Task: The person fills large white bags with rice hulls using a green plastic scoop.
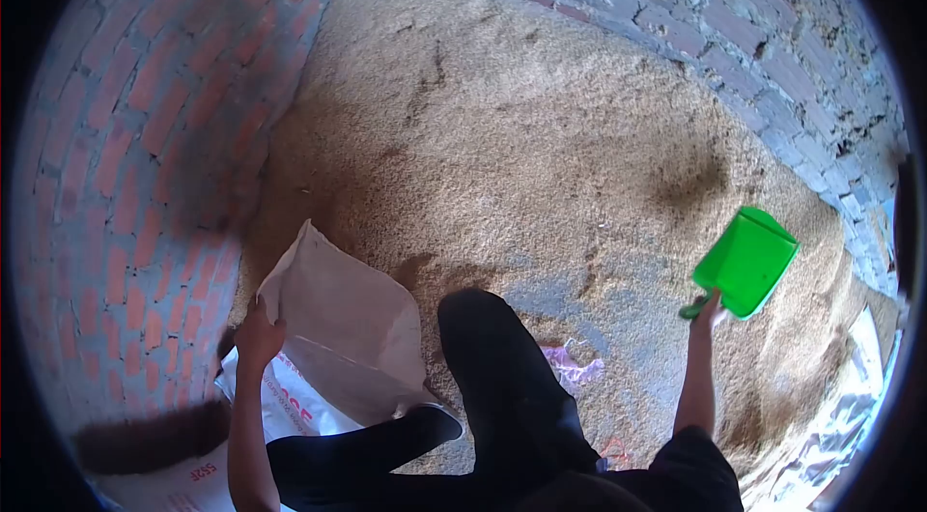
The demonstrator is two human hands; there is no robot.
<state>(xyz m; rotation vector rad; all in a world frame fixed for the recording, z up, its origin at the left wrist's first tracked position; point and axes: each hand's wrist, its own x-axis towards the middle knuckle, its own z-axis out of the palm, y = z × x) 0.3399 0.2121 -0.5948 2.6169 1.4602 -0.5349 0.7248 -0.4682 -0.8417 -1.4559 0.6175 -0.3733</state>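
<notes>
My left hand [259, 331] grips the rim of a white woven sack [343, 304], whose mouth gapes toward the grain. Red print shows on the sack's outer side. In my right hand [710, 307] is the handle of a bright green dustpan [748, 261], held out to the right above the grain. Its pan looks bare, with no grain visible on it. A large heap of tan grain [483, 145] spreads in front of me and rises toward the far corner.
A brick wall [145, 126] bounds the heap on the left, another brick wall [676, 10] at the back right. My bent knee [492, 338] stands between the hands. Purple scrap [576, 364] lies on the grain, and shiny sheeting [840, 435] lines the lower right.
</notes>
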